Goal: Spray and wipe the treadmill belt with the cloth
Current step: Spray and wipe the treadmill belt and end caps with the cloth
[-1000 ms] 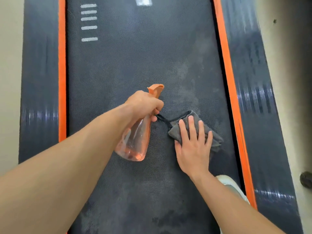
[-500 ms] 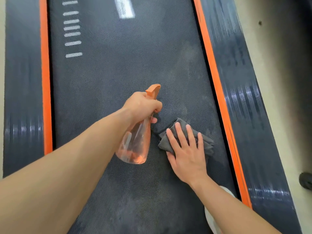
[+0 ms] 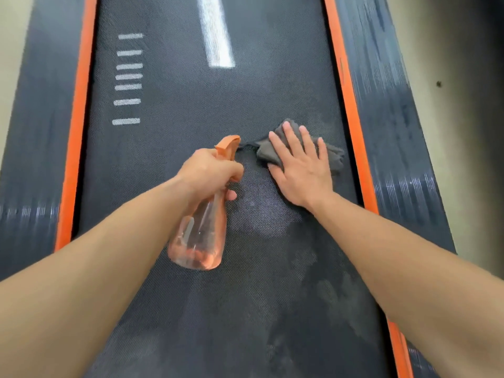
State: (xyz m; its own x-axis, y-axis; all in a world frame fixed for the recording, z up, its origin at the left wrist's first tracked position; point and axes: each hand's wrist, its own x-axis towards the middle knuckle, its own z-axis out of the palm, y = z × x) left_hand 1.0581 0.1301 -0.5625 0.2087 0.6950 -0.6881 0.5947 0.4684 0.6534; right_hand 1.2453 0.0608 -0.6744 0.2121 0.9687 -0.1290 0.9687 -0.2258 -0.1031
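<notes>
The dark textured treadmill belt (image 3: 191, 105) runs up the middle of the view, with pale dusty patches near me. My left hand (image 3: 208, 170) grips the neck of a clear orange-tinted spray bottle (image 3: 200, 238), its orange nozzle pointing away from me. My right hand (image 3: 300, 167) lies flat with straight fingers on a crumpled grey cloth (image 3: 331, 158), pressing it onto the right half of the belt, just right of the nozzle. Most of the cloth is hidden under my palm.
Orange strips (image 3: 79, 110) (image 3: 351, 113) border the belt, with dark side rails (image 3: 32, 137) (image 3: 395, 124) outside them. White marks (image 3: 127, 77) and a white bar (image 3: 218, 39) are printed on the belt farther up. Beige floor (image 3: 458, 105) lies to the right.
My right hand has slid the cloth forward and rightward along the belt. The view has tilted up, showing more belt ahead. My left hand still holds the bottle.
</notes>
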